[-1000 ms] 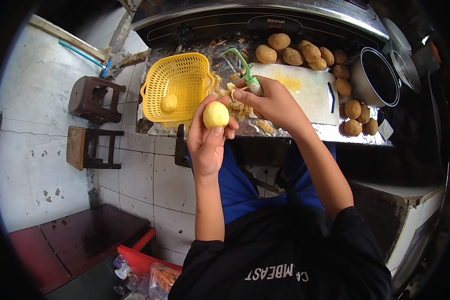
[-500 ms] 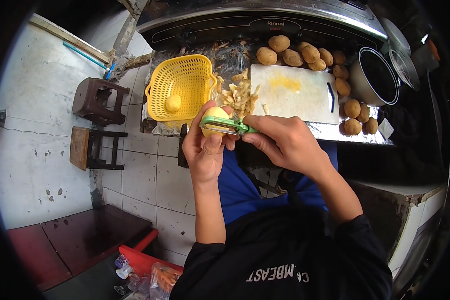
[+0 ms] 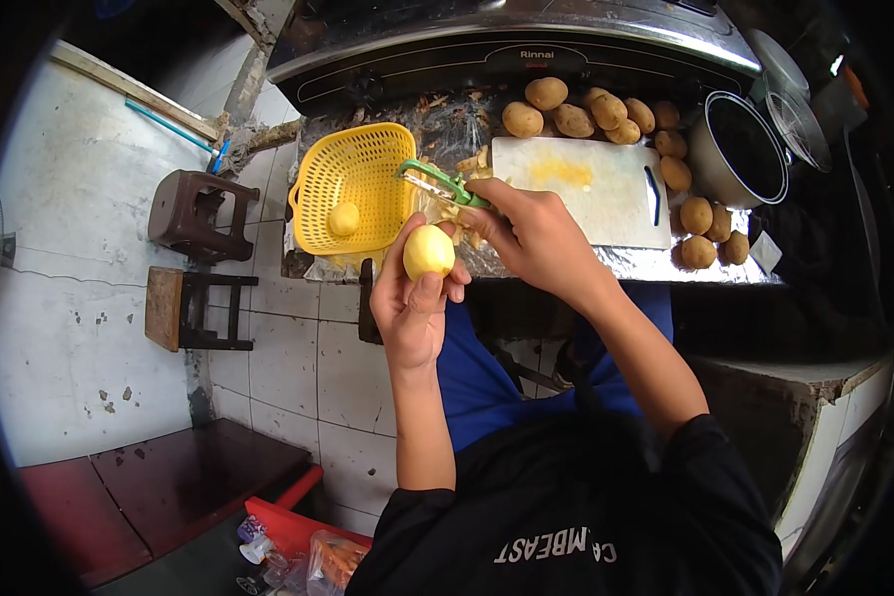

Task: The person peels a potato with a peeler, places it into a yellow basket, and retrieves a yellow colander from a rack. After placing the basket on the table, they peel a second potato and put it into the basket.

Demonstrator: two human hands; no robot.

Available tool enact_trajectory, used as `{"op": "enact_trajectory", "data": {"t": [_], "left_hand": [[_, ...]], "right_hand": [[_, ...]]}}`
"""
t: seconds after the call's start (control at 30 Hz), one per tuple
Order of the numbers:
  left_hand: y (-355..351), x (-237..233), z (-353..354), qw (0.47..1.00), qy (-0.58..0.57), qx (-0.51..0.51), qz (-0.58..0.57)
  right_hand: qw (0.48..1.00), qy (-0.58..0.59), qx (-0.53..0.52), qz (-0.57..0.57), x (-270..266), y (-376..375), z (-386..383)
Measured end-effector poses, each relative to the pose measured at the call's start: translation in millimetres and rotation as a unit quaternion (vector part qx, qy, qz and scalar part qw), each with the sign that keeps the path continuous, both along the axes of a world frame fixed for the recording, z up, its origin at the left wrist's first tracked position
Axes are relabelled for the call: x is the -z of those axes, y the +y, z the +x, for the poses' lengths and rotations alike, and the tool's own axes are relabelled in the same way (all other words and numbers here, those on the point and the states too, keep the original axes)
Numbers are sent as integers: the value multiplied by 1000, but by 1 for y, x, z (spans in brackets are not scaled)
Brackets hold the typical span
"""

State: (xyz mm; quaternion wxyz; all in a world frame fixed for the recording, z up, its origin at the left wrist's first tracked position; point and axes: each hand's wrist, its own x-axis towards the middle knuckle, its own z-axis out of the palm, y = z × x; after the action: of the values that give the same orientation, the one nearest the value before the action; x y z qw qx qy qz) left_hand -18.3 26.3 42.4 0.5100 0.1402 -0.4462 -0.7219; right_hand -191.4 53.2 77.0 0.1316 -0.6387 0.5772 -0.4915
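— Biggest first?
— Stove (image 3: 526,50) across the top of the frame. Foil-covered counter (image 3: 606,266) just below it.
— On the counter?
— White board (image 3: 586,199) at upper centre, with a dark knife (image 3: 651,194) lying near its right edge. Pot (image 3: 740,149) at upper right. Yellow basket (image 3: 358,164) at upper left, with a second potato (image 3: 344,219) inside, peeled.
— Unpeeled ones?
— Brown potatoes (image 3: 571,117) strung along the board's top and right sides, up against the pot.
— Hands?
— Left hand (image 3: 412,303) at centre, just below the counter edge, fingers curled around the potato (image 3: 428,251), pale and peeled, thumb on its near side. Right hand (image 3: 531,233) just beside it, up and to the right, fingers pinched on the peeler (image 3: 437,184) handle.
— Peeler itself?
— Green, blade end pointing to the upper left, over the basket's right rim, apart from the held potato.
— Smallest?
— Peels (image 3: 467,164) heaped on the foil between basket and board, partly hidden behind the right hand.
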Motion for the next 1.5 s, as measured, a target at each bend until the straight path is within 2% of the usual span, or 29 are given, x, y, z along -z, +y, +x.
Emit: {"op": "enact_trajectory", "data": {"t": [0.13, 0.2, 0.37, 0.43, 0.5, 0.63, 0.7, 0.73, 0.8, 0.93, 1.0, 1.13, 1.2, 1.23, 1.3, 1.43, 1.5], "left_hand": [[0, 7, 2, 998, -31, -39, 30], [1, 8, 2, 997, -43, -56, 28], [3, 5, 4, 994, -68, -87, -9], [4, 3, 5, 981, -138, -130, -28], [4, 4, 7, 983, -136, -122, -18], [7, -5, 4, 987, -123, -95, 32], [8, -1, 5, 987, -127, -91, 28], [9, 2, 6, 987, -133, -84, 25], [13, 5, 6, 987, -135, -77, 32], [17, 9, 6, 985, -151, -68, 48], [17, 9, 6, 985, -149, -70, 47], [16, 7, 5, 989, -124, -72, 45], [13, 8, 7, 991, -101, -52, 70], [11, 9, 8, 992, -78, -31, 95], [5, 10, 7, 991, -90, -27, 100], [3, 2, 0, 988, -84, -8, 129], [1, 7, -1, 988, -38, 11, 148]], "right_hand": [[998, 18, 36, -38, 10, -18, -6], [984, 157, 66, 59, 12, -23, -11], [993, 94, 46, 50, 19, -27, -19], [994, 87, 39, 51, 21, -28, -22], [991, 103, 68, 50, 26, -28, -24], [988, 137, 50, 54, 34, -30, -27], [985, 79, 67, 138, 33, -30, -25], [985, 80, 66, 138, 32, -29, -22], [979, 98, 135, 118, 32, -28, -18], [974, 119, 156, 111, 32, -29, -20], [970, 99, 141, 169, 26, -27, -20], [974, 39, 104, 196, 22, -29, -26], [963, -132, 44, 231, 24, -32, -28], [963, -132, 44, 230, 22, -32, -28], [935, -253, 30, 248, 18, -29, -27], [923, -286, 15, 258, 20, -24, -28], [946, -215, 15, 241, 20, -26, -30]]}}
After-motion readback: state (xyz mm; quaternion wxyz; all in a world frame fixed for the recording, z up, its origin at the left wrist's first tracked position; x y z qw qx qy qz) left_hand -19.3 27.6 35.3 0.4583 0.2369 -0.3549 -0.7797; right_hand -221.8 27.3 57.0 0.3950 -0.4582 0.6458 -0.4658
